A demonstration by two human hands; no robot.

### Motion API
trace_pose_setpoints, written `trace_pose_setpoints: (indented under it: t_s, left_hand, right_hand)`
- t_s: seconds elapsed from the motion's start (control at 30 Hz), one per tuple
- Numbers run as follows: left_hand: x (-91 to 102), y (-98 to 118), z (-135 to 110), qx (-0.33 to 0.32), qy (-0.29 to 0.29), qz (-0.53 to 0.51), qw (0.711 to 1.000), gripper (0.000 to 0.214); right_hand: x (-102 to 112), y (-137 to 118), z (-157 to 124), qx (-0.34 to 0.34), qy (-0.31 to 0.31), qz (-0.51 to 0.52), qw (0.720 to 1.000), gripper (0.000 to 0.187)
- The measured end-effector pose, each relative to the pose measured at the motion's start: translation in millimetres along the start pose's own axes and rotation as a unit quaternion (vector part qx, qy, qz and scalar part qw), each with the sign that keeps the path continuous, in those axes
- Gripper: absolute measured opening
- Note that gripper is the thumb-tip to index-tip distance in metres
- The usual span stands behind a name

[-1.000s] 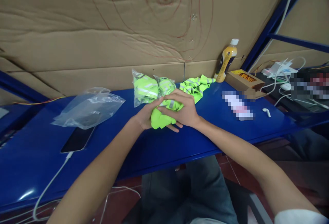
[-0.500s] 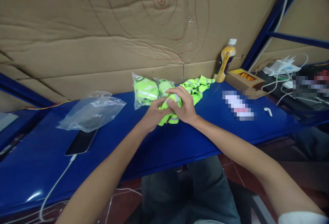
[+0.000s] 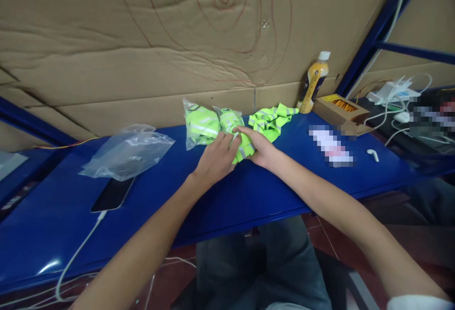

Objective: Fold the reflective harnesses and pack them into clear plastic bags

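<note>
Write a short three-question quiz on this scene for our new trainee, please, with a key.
1. True or false: the left hand and the right hand both hold the yellow-green fabric.
2. What colour is the cap on the bottle: A. blue, B. white, C. red?
3. Fill in: the phone lies partly under a clear ____.

Key: 1. true; 2. B; 3. plastic bag.
</note>
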State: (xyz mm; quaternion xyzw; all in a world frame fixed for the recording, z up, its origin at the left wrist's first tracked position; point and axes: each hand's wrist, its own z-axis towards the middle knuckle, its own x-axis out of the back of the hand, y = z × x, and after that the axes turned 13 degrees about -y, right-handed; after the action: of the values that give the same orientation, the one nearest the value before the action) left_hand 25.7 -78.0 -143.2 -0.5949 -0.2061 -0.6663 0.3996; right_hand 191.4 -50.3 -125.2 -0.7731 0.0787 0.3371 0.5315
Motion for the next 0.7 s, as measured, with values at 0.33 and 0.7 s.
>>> trace_pose_setpoints:
  t_s: [0.33, 0.7]
  left_hand:
    - [6.9, -8.3, 2.5, -0.043, 0.158, -0.158, 0.974, 0.056]
    - [0.5, 5.7, 9.5, 0.231, 0.204, -0.504, 0.807, 0.044]
  right_hand:
    - [-11.4, 22.3, -7.0, 0.114, 0.053, -0.026, 0.992, 0.052]
    - [-11.5, 26.4, -6.3, 0.351, 0.065, -0.287, 0.889, 0.043]
